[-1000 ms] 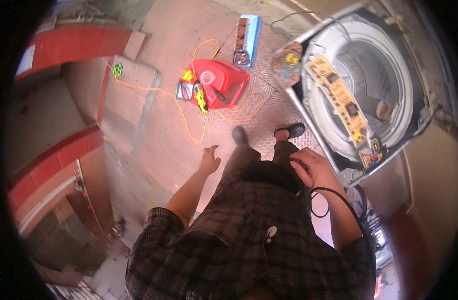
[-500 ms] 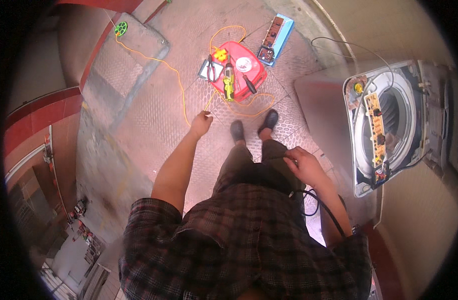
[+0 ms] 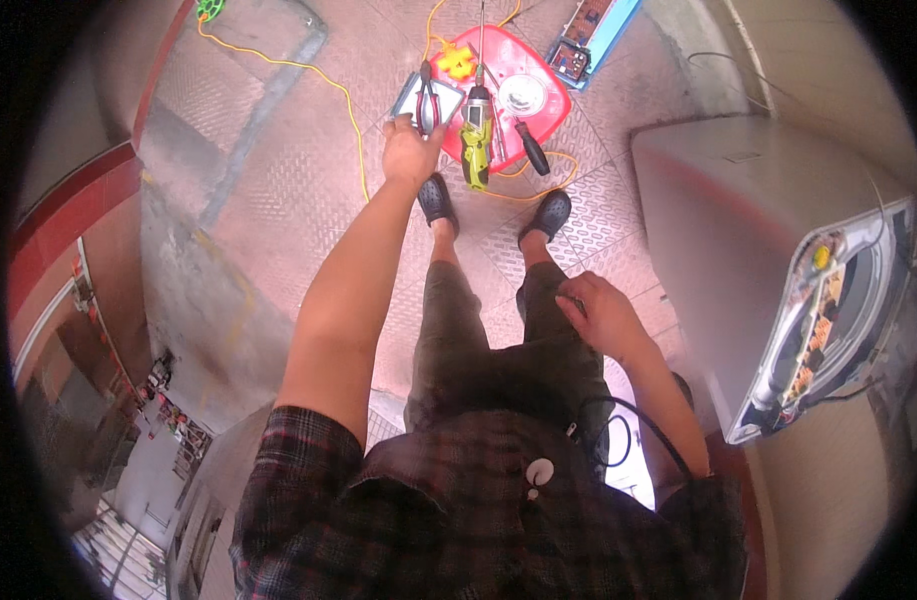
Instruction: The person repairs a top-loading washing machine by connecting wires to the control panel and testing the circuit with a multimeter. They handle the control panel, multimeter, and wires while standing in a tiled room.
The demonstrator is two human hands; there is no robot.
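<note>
My left hand (image 3: 410, 155) reaches to the near edge of a red plastic stool (image 3: 550, 125), its thumb and fingers apart. Between them are the handles of a pair of pliers (image 3: 427, 98), which lie on a small white-topped box (image 3: 406, 103); whether the fingertips touch either I cannot tell. Beside the pliers lies a yellow-green cordless screwdriver (image 3: 475, 150) with a long bit. A black-handled screwdriver (image 3: 531, 148), a white round dish (image 3: 521, 95) and a yellow multi-way socket (image 3: 456, 62) share the stool. My right hand (image 3: 600, 315) hangs by my right thigh, loosely curled, thumb apart, with nothing visible in it.
At right stands a grey washing machine (image 3: 718, 220) with its top opened and a circuit board (image 3: 816, 335) across it. Another board (image 3: 578, 45) rests on a blue box (image 3: 610, 45) beyond the stool. An orange cord (image 3: 353, 110) trails to a green reel (image 3: 209, 9).
My left hand has moved forward and right from the orange cord to the pliers and box. My feet stand wider apart. The view has shifted, bringing the stool closer. My right hand stays near the thigh.
</note>
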